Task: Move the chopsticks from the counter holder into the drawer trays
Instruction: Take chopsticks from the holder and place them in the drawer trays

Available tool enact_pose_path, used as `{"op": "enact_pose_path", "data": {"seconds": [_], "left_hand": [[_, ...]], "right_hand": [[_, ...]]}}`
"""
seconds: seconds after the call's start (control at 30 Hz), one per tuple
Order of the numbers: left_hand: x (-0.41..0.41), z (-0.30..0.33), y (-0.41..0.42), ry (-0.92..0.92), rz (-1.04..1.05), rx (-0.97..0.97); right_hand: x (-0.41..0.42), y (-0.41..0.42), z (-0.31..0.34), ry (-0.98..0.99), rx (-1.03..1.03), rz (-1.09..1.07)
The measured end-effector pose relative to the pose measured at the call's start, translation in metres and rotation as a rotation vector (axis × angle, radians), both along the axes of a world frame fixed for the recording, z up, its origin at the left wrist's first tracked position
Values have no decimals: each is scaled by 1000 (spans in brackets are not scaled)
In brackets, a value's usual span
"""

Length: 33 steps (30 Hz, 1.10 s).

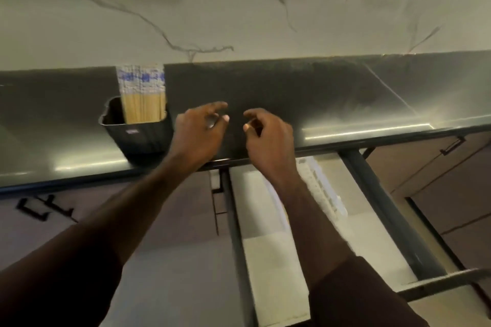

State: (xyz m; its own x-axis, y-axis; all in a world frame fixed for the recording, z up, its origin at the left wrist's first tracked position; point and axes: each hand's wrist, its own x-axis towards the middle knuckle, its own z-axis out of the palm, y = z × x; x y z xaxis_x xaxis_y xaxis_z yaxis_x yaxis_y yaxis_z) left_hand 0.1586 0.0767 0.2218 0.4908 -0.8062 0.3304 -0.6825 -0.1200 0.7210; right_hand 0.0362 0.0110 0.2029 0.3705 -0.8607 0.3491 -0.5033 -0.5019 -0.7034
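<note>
A dark holder [138, 131] on the counter [292, 93], at left, stands packed with chopsticks [143, 98], their patterned ends upright. Just right of it the left hand [198, 133] and right hand [268, 138] hover above the counter, fingers loosely curled, holding nothing. Nearer, the open drawer [385, 210] shows pale trays [265, 220]; their contents cannot be made out.

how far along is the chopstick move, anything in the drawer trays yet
Done: the drawer is pulled open, its white trays showing no chopsticks. In hand: nothing; the left hand and right hand hover empty over the counter. Left: the whole bundle of chopsticks stands in the black holder.
</note>
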Motion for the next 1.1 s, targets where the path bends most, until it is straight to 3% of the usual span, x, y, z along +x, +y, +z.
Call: {"op": "enact_pose_path", "data": {"seconds": [0.23, 0.43, 0.67, 1.1], "left_hand": [[109, 54, 117, -48, 140, -90], [168, 65, 148, -77, 154, -81], [221, 39, 122, -27, 154, -55], [322, -25, -13, 225, 157, 98]], "right_hand": [[108, 92, 63, -75, -70, 95], [172, 124, 69, -59, -47, 171], [234, 96, 42, -17, -19, 172], [326, -1, -16, 106, 178, 195]]}}
